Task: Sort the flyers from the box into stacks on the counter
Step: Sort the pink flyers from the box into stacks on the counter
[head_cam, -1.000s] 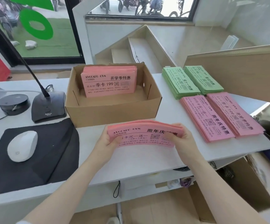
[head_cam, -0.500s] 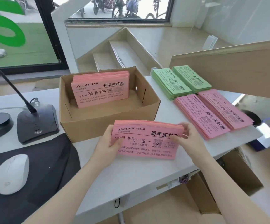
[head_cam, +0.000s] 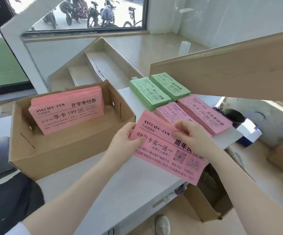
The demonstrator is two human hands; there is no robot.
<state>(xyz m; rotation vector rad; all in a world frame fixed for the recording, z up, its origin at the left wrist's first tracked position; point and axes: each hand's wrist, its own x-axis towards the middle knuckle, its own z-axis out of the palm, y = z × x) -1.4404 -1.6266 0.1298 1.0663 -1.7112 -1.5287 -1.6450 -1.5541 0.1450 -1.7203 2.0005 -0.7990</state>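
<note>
Nearest, held over the near edge of the white surface (head_cam: 103, 184): one bundle of pink flyers (head_cam: 162, 150), printed side up, tilted so its far corner points toward the sorted stacks. Left hand (head_cam: 125, 145) pinching the left short edge, thumb on top; right hand (head_cam: 191, 138) curled over the top edge, fingers closed on the paper. Two grips on one bundle, probably to keep the sheets squared while being carried across.

Just beyond, on the left: one cardboard box (head_cam: 66, 150), open, with one remaining pink bundle (head_cam: 66, 111) leaning against its back wall, so not yet emptied.

To the right and farther: four stacks lying flat, side by side in two pairs. Two pink: near pink stack (head_cam: 168, 112), partly hidden by the right hand and apparently bearing the same print as the held bundle, so likely its destination; far pink stack (head_cam: 205, 114). Behind them two green: left green stack (head_cam: 147, 94) and right green stack (head_cam: 169, 86). Grouped by colour and print.
</note>
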